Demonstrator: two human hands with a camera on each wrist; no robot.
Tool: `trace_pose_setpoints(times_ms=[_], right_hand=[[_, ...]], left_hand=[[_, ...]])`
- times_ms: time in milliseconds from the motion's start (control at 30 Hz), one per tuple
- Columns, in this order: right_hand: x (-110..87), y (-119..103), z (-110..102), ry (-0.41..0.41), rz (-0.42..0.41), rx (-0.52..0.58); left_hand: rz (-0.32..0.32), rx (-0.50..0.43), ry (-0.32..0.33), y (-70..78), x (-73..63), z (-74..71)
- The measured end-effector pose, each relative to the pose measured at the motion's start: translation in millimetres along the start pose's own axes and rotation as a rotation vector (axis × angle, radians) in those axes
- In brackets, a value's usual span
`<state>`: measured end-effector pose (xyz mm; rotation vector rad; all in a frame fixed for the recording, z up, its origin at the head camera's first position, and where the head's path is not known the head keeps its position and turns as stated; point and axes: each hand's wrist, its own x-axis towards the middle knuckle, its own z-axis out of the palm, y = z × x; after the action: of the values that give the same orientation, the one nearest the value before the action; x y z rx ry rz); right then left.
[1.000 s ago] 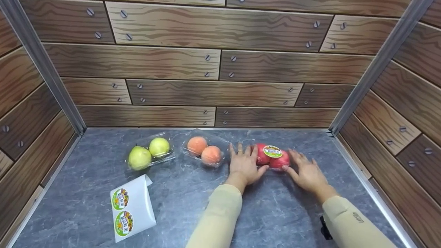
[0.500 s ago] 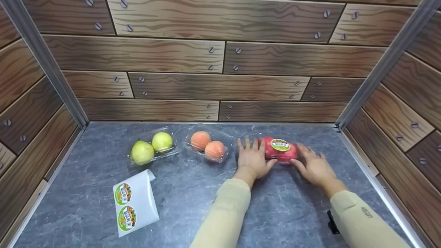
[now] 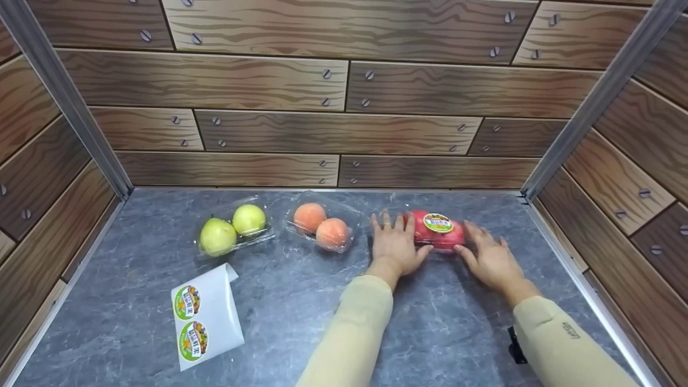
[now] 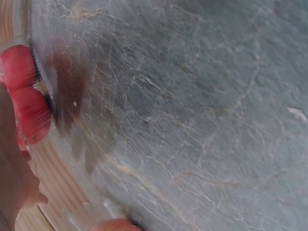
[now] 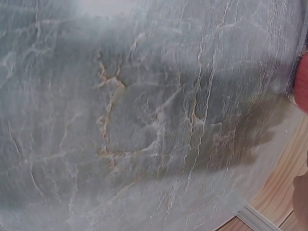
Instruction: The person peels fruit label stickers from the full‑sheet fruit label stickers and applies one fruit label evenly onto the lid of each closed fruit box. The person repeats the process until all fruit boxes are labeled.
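Observation:
Red, apple-like fruit in a clear plastic pack [image 3: 438, 240] lies on the tabletop right of centre, with a round fruit sticker [image 3: 438, 222] on top. At the pack's left end is my left hand [image 3: 395, 247], fingers spread and pointing away, thumb by the near edge. My right hand [image 3: 490, 260] lies at the right end, its thumb near the front corner. The left wrist view shows two red fruits [image 4: 31, 113] beside part of the left hand [image 4: 14, 168]. Only a sliver of red fruit [image 5: 301, 84] shows in the right wrist view.
Left of the hands lie a clear pack with two orange peach-like fruits [image 3: 331, 233] and one with two yellow-green fruits [image 3: 217, 236]. A white sheet [image 3: 220, 317] with two round stickers lies front left. Wood-patterned walls [image 3: 226, 172] enclose the grey marbled tabletop [image 3: 290, 317].
The head view has tilted slightly downward. Both hands and the red fruit pack sit a little farther right relative to the peach-like fruit; the hands stay at the pack's two ends.

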<state>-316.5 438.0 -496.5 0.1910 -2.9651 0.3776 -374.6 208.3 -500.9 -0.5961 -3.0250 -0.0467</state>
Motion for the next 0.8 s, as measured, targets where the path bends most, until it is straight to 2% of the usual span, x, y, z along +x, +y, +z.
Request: trace_pose_setpoints(times_ms=[233,367,533,633,800], right_hand=[[-4.5,-7,-2,0.014,0.058,0.012],[-7.9,-13,-2,0.02,0.099,0.021],[-10.9,-27,4,0.072,0.117,0.044],[-10.9,-38,8,0.122,0.122,0.07],[-5.6,-64,9,0.178,0.135,0.134]], left_hand=[[0.008,0.002,0.025,-4.0,-5.8,-3.6],[0.03,-0.005,0.059,-18.4,-14.7,-7.6],[0.062,-0.032,0.073,-57.7,-34.7,-25.6],[0.071,-0.025,0.077,-88.6,-47.4,-40.1],[0.048,-0.012,0.137,-140.4,-66.6,-59.9]])
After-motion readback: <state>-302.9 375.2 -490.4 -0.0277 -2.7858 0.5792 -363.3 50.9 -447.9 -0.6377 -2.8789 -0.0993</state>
